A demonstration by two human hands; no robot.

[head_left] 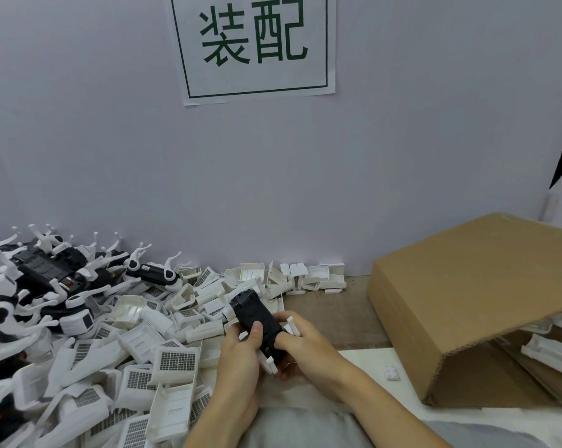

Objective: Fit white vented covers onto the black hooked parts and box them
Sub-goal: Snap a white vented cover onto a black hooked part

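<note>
Both hands meet at the front centre of the bench, holding one black hooked part point(257, 321) between them, raised just above the surface. Left hand point(241, 357) grips the part from its left side, fingers curled round it, thumb pressed on the black top face. Right hand point(300, 344) grips the near right end, fingers wrapped under it; a white hook of the part sticks up just beside the knuckles. The part lies tilted, far end pointing up and away toward the wall point(111, 156). No cover visible on it (underside hidden by the fingers, so cannot be sure). Loose white vented covers point(176, 360) are heaped on the left half of the bench, spilling right along the wall foot. Behind them, far left, a pile of black hooked parts point(47, 273) with white hooks pointing up. Cardboard box point(467, 302) stands at the right, flap raised over the opening; white pieces show inside. A small white clip point(391, 372) lies just left of the box. A green-lettered sign point(254, 43) hangs on the wall.
</note>
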